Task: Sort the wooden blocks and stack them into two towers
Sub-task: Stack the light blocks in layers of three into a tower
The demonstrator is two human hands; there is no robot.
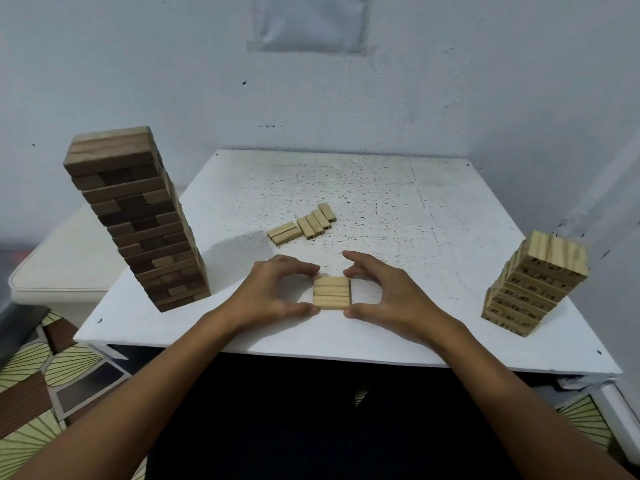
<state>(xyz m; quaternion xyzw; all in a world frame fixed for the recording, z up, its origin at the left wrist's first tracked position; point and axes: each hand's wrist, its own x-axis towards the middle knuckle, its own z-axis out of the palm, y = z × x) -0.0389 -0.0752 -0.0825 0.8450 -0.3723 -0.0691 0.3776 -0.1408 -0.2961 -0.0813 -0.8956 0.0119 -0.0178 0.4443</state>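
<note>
— Both forearms reach in from the near edge; what are the hands doing?
— Left hand [277,292] and right hand [384,292] bracket a square set of pale blocks [331,292] lying flat on the white table [381,202], fingers curled narrow against its sides, probably squaring a layer to lift together.
— How many blocks in it?
— Three flat, plus what looks like one on edge at the right.
— Elsewhere?
— Two towers: the dark tower [138,216] far left, the pale numbered tower [533,285] far right, well apart. Between them, further back, loose pale blocks [304,225], about six.
</note>
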